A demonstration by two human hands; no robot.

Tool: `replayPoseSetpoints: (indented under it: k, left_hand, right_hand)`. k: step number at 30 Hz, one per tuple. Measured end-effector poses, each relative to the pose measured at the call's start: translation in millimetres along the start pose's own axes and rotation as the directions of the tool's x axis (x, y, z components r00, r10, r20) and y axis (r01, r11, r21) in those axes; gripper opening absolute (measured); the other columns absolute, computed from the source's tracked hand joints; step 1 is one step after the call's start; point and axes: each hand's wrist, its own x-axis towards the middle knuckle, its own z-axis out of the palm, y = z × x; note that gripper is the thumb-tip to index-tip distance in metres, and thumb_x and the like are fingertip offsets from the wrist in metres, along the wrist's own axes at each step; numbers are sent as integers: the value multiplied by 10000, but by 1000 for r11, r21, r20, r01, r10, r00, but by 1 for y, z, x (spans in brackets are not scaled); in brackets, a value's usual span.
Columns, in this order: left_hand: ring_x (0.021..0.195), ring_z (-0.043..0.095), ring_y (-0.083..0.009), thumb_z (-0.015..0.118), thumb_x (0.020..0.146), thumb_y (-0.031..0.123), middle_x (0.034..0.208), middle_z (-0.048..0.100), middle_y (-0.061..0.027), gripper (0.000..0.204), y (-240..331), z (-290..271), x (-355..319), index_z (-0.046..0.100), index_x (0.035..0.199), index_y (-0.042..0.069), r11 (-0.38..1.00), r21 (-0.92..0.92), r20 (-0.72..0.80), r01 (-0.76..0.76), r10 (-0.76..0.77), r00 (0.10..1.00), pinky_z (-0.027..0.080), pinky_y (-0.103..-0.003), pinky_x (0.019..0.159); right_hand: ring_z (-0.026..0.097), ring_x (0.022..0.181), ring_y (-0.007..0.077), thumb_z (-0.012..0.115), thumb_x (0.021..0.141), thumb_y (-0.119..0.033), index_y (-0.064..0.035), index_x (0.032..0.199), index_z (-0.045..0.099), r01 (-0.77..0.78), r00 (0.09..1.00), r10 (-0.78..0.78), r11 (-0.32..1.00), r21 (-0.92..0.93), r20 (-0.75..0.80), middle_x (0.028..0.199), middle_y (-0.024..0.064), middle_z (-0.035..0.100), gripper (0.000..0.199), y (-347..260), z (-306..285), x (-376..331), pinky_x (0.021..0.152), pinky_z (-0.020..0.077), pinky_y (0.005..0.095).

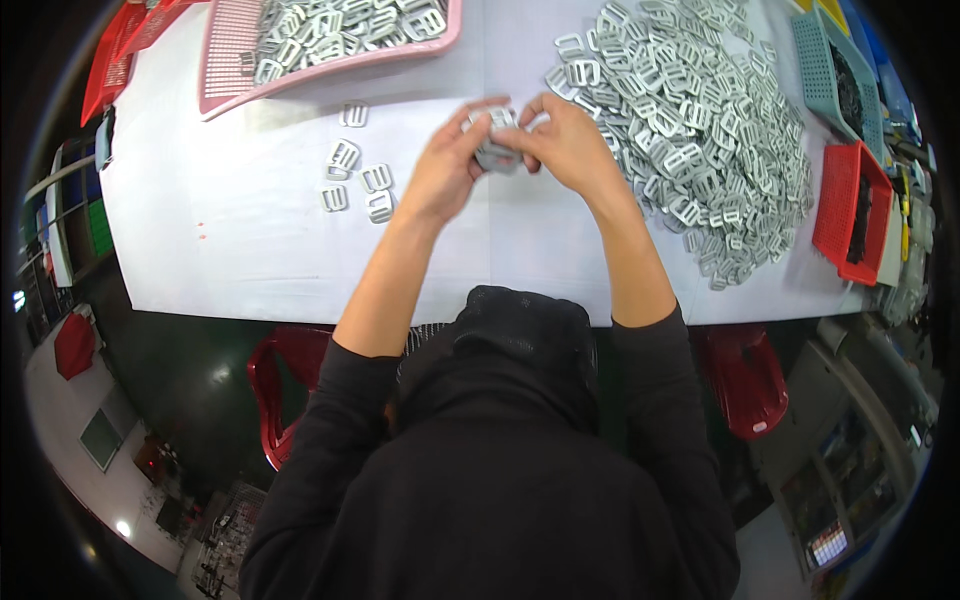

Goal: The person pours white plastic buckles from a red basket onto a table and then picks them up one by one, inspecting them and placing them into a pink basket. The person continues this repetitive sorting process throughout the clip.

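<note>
Over the middle of the white table, both hands meet around a few grey metal slide buckles (497, 157). My left hand (452, 160) is closed on them from the left, thumb on top. From the other side my right hand (562, 140) grips at the same buckles with bent fingers; how many are held is partly hidden. Right of my hands spreads a big heap of like buckles (690, 120). To the left lie several loose buckles (376, 178), some overlapping.
A pink basket (225, 60) full of buckles stands at the far left. Along the right edge are a teal basket (812, 60) and a red basket (832, 205) with dark contents. Red chairs (745, 380) stand by the near table edge.
</note>
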Motion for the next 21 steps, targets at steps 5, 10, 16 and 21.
replayPoseSetpoints:
  k: [5,10,16,21]
  left_hand:
    - [742,565,-112,441,933,238,904,606,-55,335,111,-17,38,513,1191,37,774,619,-234,-133,344,909,466,-260,686]
    - [1072,535,-257,454,908,349,1218,517,-193,545,158,-84,89,316,1358,74,456,888,-284,64,434,855,430,-409,918]
    - [1088,530,-276,434,815,155,1204,534,-176,462,178,-170,105,465,1267,66,30,990,-126,136,601,789,404,-339,909]
    - [1014,577,-264,381,867,56,1144,553,-180,413,167,-102,74,415,1277,27,646,729,-250,-225,558,791,484,-353,865]
  right_hand:
    - [590,571,145,681,764,-330,15,917,570,267,960,-265,964,12,-93,700,89,622,394,-62,20,65,550,451,263]
    - [602,807,201,649,796,-259,-28,1062,588,238,954,-234,971,-5,-188,954,124,614,358,-55,-28,62,709,459,322]
    - [606,828,229,663,758,-228,-55,1032,613,23,918,-172,923,-385,-357,902,113,621,329,58,-82,5,700,477,315]
    - [589,752,244,687,736,-196,-102,1060,613,-50,899,-296,665,-745,-324,858,68,583,346,89,-53,-27,684,483,351]
